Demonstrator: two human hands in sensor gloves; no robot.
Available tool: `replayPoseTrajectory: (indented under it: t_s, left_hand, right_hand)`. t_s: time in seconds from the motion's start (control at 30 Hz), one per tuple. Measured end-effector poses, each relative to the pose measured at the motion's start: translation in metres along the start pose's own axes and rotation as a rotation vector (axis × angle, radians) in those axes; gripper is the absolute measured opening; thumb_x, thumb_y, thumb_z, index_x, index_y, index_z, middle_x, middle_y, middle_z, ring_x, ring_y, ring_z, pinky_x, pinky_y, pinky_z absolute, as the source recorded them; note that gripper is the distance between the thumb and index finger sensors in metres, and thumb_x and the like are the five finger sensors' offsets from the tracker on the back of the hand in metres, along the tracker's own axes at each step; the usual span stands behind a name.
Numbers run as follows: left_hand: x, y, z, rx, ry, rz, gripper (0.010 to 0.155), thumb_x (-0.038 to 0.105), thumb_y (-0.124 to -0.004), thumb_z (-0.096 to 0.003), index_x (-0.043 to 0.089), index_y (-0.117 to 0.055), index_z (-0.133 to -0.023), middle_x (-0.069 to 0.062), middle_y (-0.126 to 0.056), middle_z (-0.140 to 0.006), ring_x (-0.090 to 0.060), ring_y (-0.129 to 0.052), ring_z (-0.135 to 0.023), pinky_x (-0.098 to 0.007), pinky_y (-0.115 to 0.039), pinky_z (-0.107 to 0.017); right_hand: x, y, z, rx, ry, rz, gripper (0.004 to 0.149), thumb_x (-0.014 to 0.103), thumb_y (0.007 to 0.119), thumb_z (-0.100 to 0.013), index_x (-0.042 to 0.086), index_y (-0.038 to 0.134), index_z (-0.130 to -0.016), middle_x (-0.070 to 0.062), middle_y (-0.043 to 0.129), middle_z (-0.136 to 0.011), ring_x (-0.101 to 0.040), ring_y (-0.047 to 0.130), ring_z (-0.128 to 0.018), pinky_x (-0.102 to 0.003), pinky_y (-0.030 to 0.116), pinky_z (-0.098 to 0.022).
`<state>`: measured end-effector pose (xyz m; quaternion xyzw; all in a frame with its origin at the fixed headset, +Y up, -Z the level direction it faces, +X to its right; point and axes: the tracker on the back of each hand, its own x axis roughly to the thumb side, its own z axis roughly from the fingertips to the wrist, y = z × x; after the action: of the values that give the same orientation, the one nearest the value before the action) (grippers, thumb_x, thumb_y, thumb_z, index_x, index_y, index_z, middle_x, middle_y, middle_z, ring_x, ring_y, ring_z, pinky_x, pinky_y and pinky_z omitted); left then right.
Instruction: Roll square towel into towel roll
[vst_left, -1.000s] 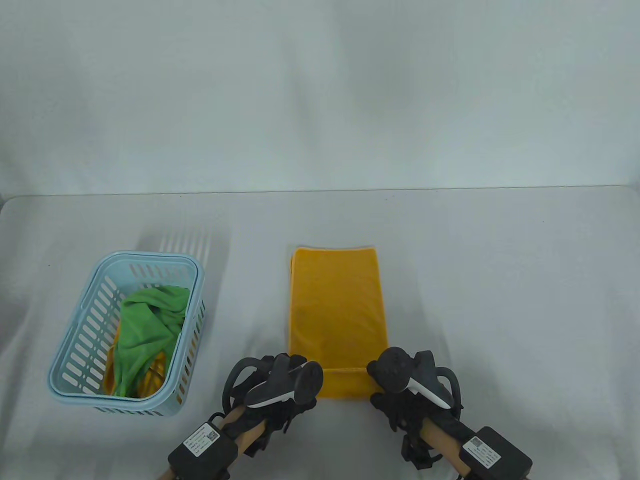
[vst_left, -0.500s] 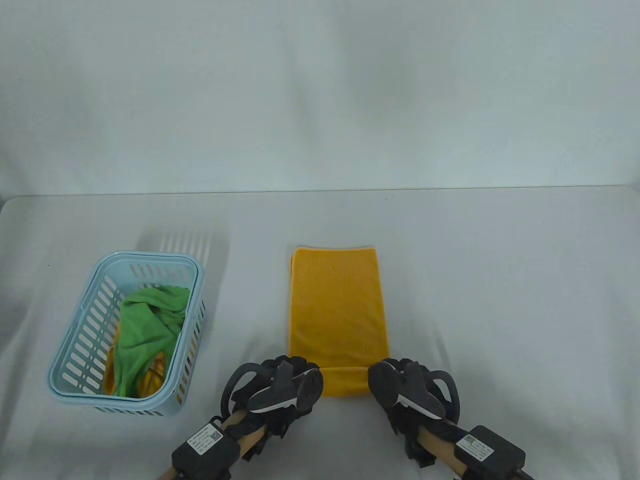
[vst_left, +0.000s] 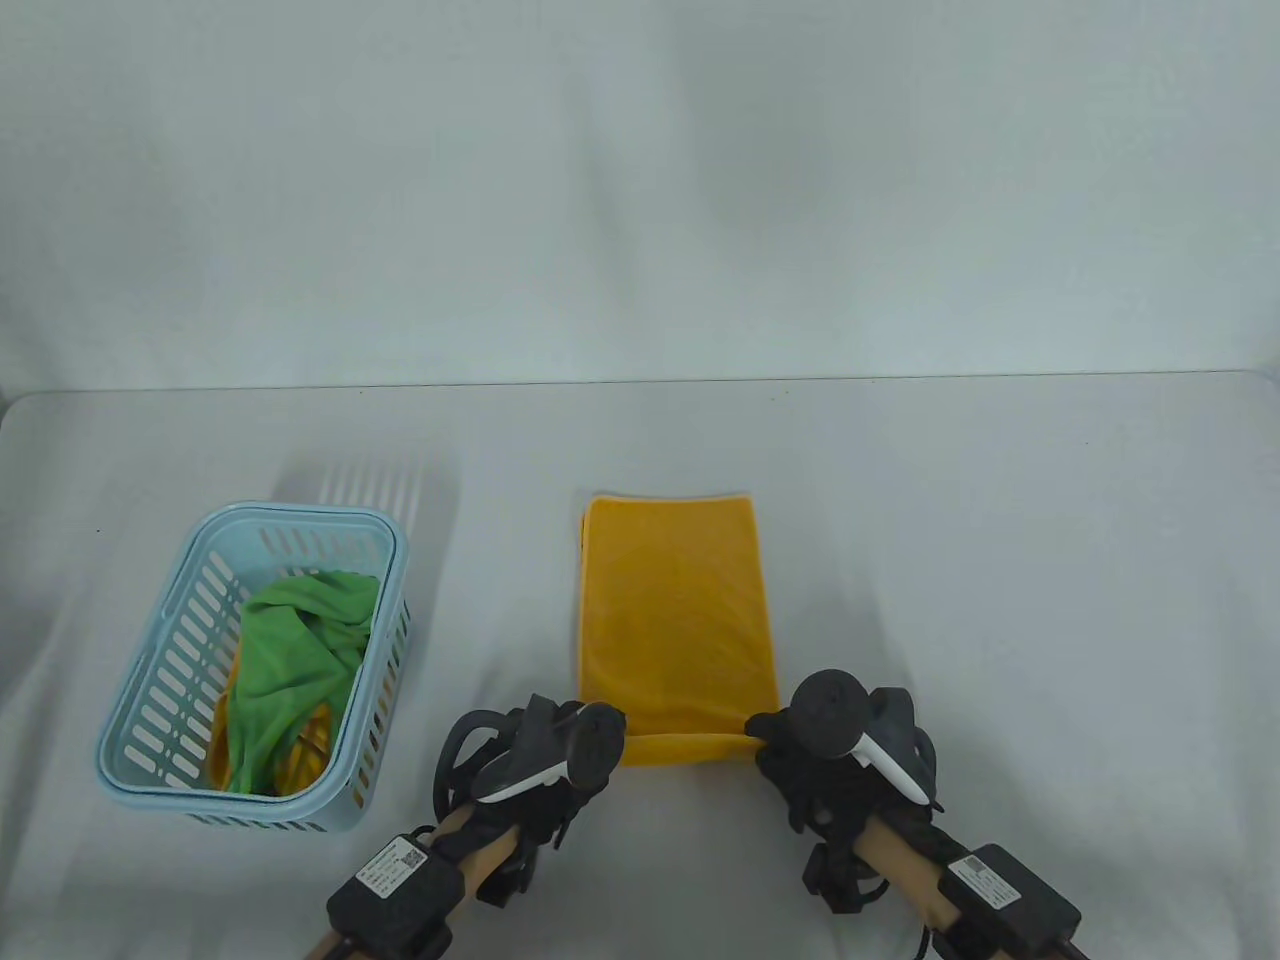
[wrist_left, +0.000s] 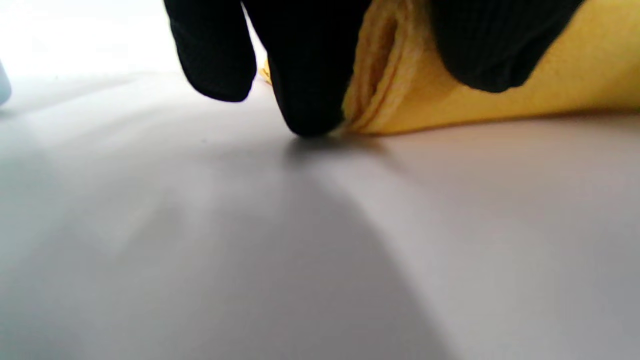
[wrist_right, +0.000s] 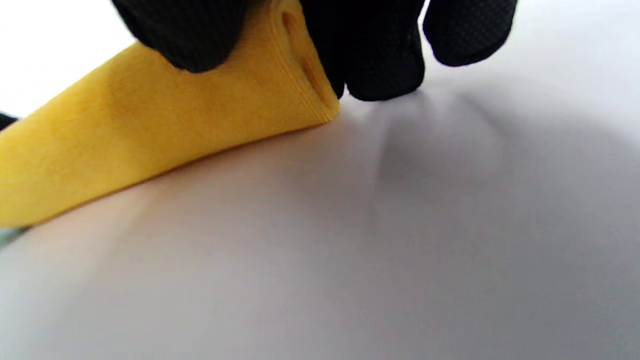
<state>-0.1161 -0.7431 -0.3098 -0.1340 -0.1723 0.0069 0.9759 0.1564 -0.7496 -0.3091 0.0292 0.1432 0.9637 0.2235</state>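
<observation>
A yellow towel, folded into a long strip, lies flat at the table's middle, running away from me. Its near end is turned over into a small roll. My left hand pinches the roll's left end, whose layered fold shows in the left wrist view as the yellow roll end between black fingers. My right hand pinches the right end; the right wrist view has that folded towel end between thumb and fingers.
A light blue slotted basket stands at the left, holding a green cloth over something yellow. A white cloth covers the table, whose far edge meets a pale wall.
Both hands have moved a little away from me, turning the towel's near end further over. The flat part of the strip is slightly shorter.
</observation>
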Motion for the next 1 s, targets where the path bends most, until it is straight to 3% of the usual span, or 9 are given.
replayPoseTrajectory:
  t_s: [0.27, 0.6, 1.0]
  left_hand:
    - [-0.019, 0.004, 0.001, -0.066, 0.037, 0.278, 0.056, 0.047, -0.078, -0.0375, 0.034, -0.075, -0.092, 0.012, -0.098, -0.077, -0.014, -0.106, -0.063, -0.046, -0.079, -0.064]
    - [-0.025, 0.001, -0.006, -0.025, 0.157, 0.222, 0.053, 0.053, -0.076, -0.0363, 0.037, -0.079, -0.086, 0.013, -0.094, -0.076, -0.015, -0.101, -0.063, -0.046, -0.077, -0.064]
    - [-0.031, -0.002, -0.008, -0.021, 0.199, 0.212, 0.067, 0.057, -0.073, -0.0365, 0.035, -0.064, -0.099, 0.011, -0.084, -0.088, -0.014, -0.094, -0.069, -0.046, -0.074, -0.067]
  right_hand:
    - [-0.013, -0.001, -0.002, 0.079, 0.052, -0.161, 0.049, 0.045, 0.075, -0.036, 0.03, 0.078, -0.082, 0.002, 0.095, -0.068, -0.025, 0.092, -0.058, -0.05, 0.074, -0.053]
    - [-0.022, -0.005, -0.009, -0.008, 0.13, -0.239, 0.05, 0.046, 0.075, -0.035, 0.03, 0.078, -0.082, 0.002, 0.095, -0.068, -0.026, 0.092, -0.057, -0.05, 0.075, -0.05]
    - [-0.026, -0.009, -0.008, -0.029, 0.182, -0.247, 0.055, 0.048, 0.076, -0.034, 0.03, 0.074, -0.086, 0.001, 0.092, -0.075, -0.027, 0.09, -0.064, -0.052, 0.072, -0.055]
